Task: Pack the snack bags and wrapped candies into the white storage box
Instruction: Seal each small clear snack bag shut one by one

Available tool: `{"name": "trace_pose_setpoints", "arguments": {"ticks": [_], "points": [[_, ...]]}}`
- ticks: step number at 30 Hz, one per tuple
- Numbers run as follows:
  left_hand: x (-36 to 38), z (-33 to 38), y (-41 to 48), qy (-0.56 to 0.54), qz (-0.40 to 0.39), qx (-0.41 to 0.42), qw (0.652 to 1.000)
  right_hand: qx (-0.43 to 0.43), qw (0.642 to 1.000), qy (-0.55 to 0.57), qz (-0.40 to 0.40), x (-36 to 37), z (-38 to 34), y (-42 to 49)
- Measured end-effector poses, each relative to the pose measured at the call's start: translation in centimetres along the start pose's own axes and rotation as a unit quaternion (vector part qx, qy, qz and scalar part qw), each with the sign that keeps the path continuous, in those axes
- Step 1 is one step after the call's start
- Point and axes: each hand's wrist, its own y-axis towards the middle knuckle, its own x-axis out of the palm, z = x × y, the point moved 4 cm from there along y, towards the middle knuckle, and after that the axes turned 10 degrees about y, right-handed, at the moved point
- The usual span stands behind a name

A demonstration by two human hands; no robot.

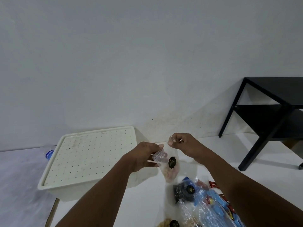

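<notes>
The left hand and right hand each pinch the top edge of the clear zip snack bag. It hangs below the grip and looks light, limp and slippery, so the stiffer zip strip seems the best hold. The lidded white storage box sits left of the grip.

- Where is the box?
- The box sits on the surface at its left edge, lid on top. A bottle lies beside its far left corner.
- And the bags?
- 1 bag hangs above the surface, right of the box, held between the left hand and the right hand. A pile lies nearer, to the right. A table stands far right, by the wall.
</notes>
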Motion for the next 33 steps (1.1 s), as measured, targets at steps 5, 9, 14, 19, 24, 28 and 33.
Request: {"name": "trace_pose_setpoints", "arguments": {"ticks": [5,9,14,19,24,28,33], "points": [[0.3,-0.5,0.5,-0.012,0.011,0.005,1.0,0.023,0.997,0.06,0.043,0.5,0.6,-0.1],[1.3,-0.8,0.7,-0.014,0.027,0.034,0.999,0.037,0.989,0.138,0.043,1.7,0.7,-0.5],[2.4,-1.0,0.7,-0.035,0.046,0.056,0.997,0.036,0.979,0.197,0.049,1.6,1.7,-0.6],[2.9,-1.3,1.0,-0.032,0.06,0.06,0.996,0.026,0.966,0.253,0.037,1.3,2.4,-0.7],[2.9,-0.8,1.7,0.062,0.141,0.076,0.985,0.032,0.966,0.256,0.036,0.5,2.8,-0.6],[3.0,-0.1,1.8,0.112,0.167,0.123,0.972,0.022,0.969,0.236,0.066,-0.1,2.8,-0.4],[2.8,-0.8,2.2,0.169,0.187,0.147,0.957,0.025,0.965,0.24,0.106,-1.0,3.5,-0.2]]}}
